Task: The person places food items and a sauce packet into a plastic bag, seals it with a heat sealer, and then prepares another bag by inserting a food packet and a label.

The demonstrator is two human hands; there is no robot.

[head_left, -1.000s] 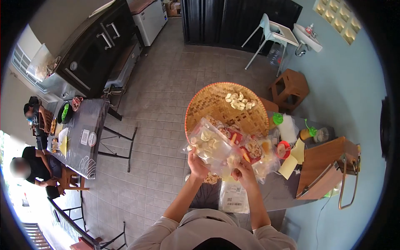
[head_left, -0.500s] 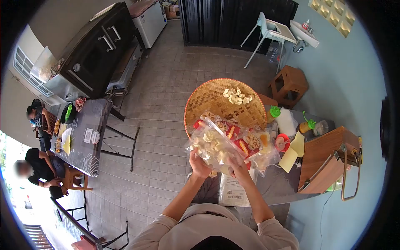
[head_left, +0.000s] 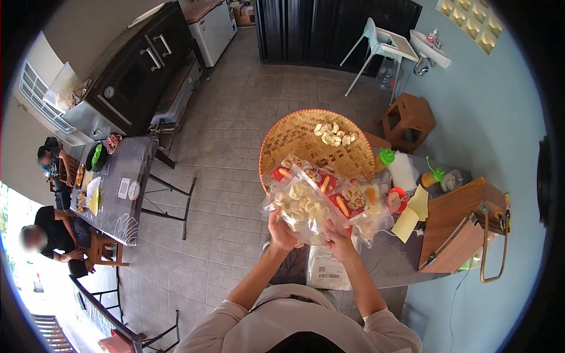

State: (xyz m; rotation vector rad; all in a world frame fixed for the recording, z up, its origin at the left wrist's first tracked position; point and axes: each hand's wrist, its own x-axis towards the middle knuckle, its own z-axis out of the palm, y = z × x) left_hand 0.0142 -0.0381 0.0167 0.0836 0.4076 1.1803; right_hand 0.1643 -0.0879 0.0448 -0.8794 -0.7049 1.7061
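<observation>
Between my two hands I hold a clear plastic bag [head_left: 299, 203] of pale, folded dumpling-like pieces. My left hand [head_left: 281, 230] grips its lower left side, and my right hand [head_left: 339, 238] closes on the lower right edge. Just beyond the bag, red printed packets [head_left: 348, 201] in clear plastic lie on the near rim of a round woven bamboo tray [head_left: 294, 138]. A small heap of similar pale pieces [head_left: 335, 135] sits at the tray's far right. Below my right hand is a white parcel with a barcode label [head_left: 327, 267].
Green-capped bottles [head_left: 433, 175], a red cup [head_left: 397, 200], yellow paper [head_left: 411, 217] and a wooden box with a metal handle [head_left: 456, 226] stand on the table at right. Two people sit by another table [head_left: 126, 170] at left. A brown stool [head_left: 407, 120] is beyond the tray.
The bag is still in both hands and its pieces have shifted slightly inside. My right hand's fingers have moved a little at the bag's edge.
</observation>
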